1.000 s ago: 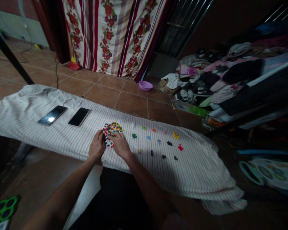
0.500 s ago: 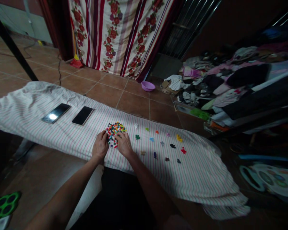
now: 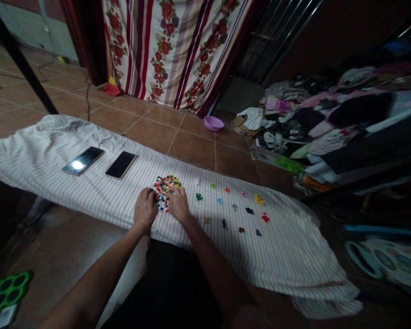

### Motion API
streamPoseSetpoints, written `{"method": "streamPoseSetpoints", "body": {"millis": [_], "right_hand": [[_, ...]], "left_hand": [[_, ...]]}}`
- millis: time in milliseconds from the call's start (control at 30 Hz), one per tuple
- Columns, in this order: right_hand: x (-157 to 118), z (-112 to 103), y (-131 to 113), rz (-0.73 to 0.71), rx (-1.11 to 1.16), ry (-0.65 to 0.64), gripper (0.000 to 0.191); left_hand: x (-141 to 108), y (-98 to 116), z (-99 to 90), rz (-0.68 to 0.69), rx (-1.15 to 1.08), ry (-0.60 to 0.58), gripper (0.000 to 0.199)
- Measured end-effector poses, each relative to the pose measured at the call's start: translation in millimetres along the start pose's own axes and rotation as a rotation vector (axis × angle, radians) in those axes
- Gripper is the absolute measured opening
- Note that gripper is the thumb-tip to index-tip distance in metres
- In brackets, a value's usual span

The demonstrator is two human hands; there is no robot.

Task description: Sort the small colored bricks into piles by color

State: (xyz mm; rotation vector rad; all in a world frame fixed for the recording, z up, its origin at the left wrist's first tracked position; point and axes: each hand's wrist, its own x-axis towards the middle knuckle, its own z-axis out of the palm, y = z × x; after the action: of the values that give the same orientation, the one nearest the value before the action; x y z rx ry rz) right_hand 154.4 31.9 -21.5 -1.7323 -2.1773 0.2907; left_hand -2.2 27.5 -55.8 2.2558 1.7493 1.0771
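Note:
A mixed pile of small coloured pieces, too small to name more exactly, lies on the striped cloth. My left hand rests against the pile's left edge, its fingers bent loosely and touching the pieces. On the right side of the pile is my right hand, fingertips drawn together among the pieces; whatever they pinch is hidden. To the right lie little single-colour groups, among them a dark green group, a yellow group, a black group and a red group.
Two phones, one with a bright reflection and one dark, lie left of the pile. Beyond the cloth a purple basin stands on the tiled floor. Heaped clothes fill the right side. A floral curtain hangs behind.
The whole view has shifted slightly, so things appear a little farther right. Both hands stay at the pile, with only small finger movement.

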Motion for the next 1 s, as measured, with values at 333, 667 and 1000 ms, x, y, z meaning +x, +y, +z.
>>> {"method": "streamPoseSetpoints", "body": {"millis": [333,667,1000], "right_hand": [[11.7,3.4,-8.0,0.064,0.029,0.009,0.03],[21.0,3.5,-15.7,0.085,-0.018,0.021,0.019],[23.7,3.4,-18.7,0.1,-0.041,0.018,0.016]], "left_hand": [[-2.6,-1.2,4.7,-0.031,-0.002,0.04,0.032],[-3.0,-2.5,7.5,-0.018,0.001,0.055,0.032],[-2.8,-0.2,4.3,-0.031,-0.017,0.021,0.033]]}}
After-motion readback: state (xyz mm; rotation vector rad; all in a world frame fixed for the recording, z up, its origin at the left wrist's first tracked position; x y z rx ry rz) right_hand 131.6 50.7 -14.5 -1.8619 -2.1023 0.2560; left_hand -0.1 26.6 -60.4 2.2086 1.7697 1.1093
